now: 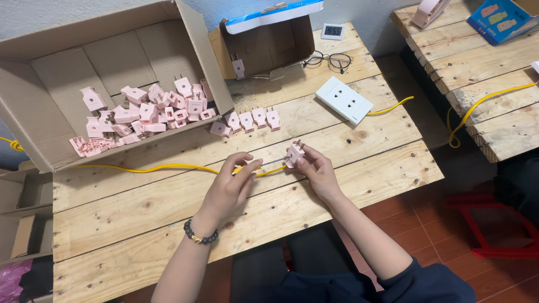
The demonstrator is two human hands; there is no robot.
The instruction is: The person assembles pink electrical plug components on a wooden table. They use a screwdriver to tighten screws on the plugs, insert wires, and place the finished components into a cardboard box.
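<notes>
We've got a plank counter (pixel 168 207). On it: big open cardboard box (pixel 67 140) at left, small box (pixel 264 50) at the back, row of pink plugs (pixel 247 119), white socket strip (pixel 343 100), glasses (pixel 330 59), yellow cable (pixel 146 167) running across.

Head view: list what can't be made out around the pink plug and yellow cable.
- Joint between pink plug and yellow cable: hidden by right hand and left hand.
- Cable's far end: cut off behind the cardboard box.
- Small display: too small to read.
</notes>
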